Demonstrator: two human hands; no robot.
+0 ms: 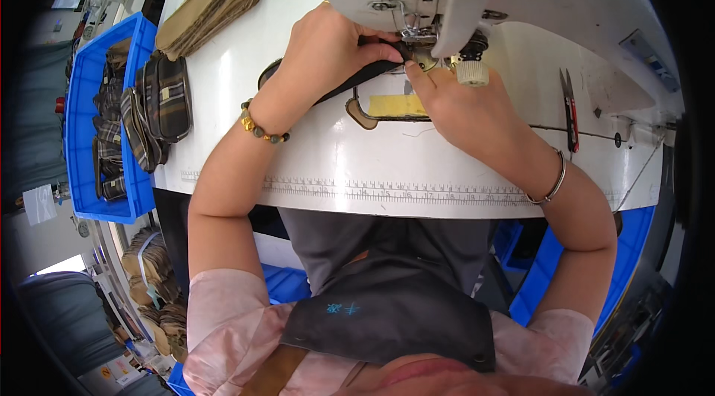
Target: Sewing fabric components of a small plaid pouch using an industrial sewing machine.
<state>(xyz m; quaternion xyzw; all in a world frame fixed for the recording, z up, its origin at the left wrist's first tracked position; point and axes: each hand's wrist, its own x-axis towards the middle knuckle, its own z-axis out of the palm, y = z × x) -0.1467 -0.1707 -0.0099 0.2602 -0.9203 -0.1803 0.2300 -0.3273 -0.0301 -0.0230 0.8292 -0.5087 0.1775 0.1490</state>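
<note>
Pinches the dark cloth [363,79] at 12 o'clock between thumb and fingers of the left hand [328,42], close by the metal foot [418,37] of the white sewing machine [588,12] at 1 o'clock. Touches the same cloth's edge with the forefinger of the right hand [458,98], between 1 and 2 o'clock; cannot tell how the remaining fingers stand, partly hidden as shown. Wears a beaded bracelet [258,130] on the left wrist and a silver bangle [557,176] on the right forearm. Also in sight on the white tabletop [447,161]: a yellow patch [391,105] toward 1 o'clock, red-handled snips [572,124] between 2 and 3, a stack of tan pieces [208,12] between 10 and 11, and plaid pouches [167,98] between 9 and 10, just beside a blue bin [136,191].
</note>
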